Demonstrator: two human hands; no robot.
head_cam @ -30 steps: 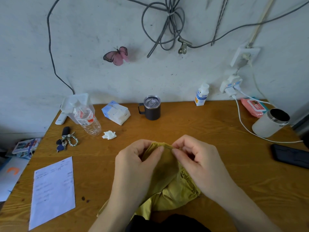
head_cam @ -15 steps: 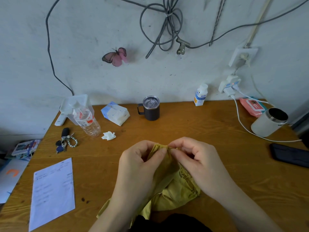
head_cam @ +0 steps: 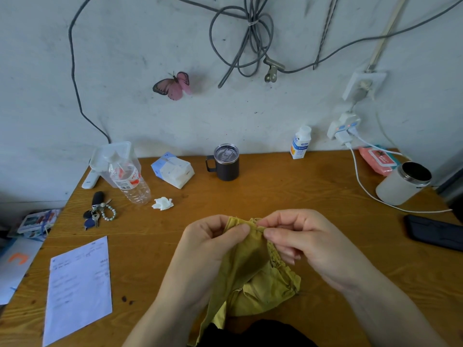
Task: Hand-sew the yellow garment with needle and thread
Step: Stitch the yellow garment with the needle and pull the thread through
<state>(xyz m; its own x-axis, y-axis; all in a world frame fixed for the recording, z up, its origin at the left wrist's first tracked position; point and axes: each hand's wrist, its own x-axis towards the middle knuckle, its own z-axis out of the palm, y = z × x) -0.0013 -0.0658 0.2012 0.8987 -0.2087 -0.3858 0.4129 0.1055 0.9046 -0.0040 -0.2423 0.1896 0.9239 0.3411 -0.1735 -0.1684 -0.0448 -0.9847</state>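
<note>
1. Wooden table [head_cam: 313,196] fills the lower half of the frame under a scuffed white wall. A dark mug [head_cam: 226,162] stands at centre back, a paper sheet [head_cam: 80,286] lies at lower left, and a black phone [head_cam: 436,234] sits at the right edge.
2. At lower centre is the yellow garment [head_cam: 250,271]. Its top hem is raised between both hands, and the rest drapes toward the bottom edge.
3. On the left hand [head_cam: 208,246], the thumb is pressed on the front of the hem and the fingers are curled behind it, clamping the cloth.
4. On the right hand [head_cam: 308,239], the thumb and forefinger tips are closed together on the hem, just right of the left thumb. Needle and thread are too fine to see, so I cannot tell whether the pinch holds them too.
5. It looks like a stitch is being set at the hem. Hold the short span between the 2 pinches taut and take small, even bites.
6. Angle the needle away from the left thumb. Draw the thread snug, not tight, or the hem will likely pucker.
</note>
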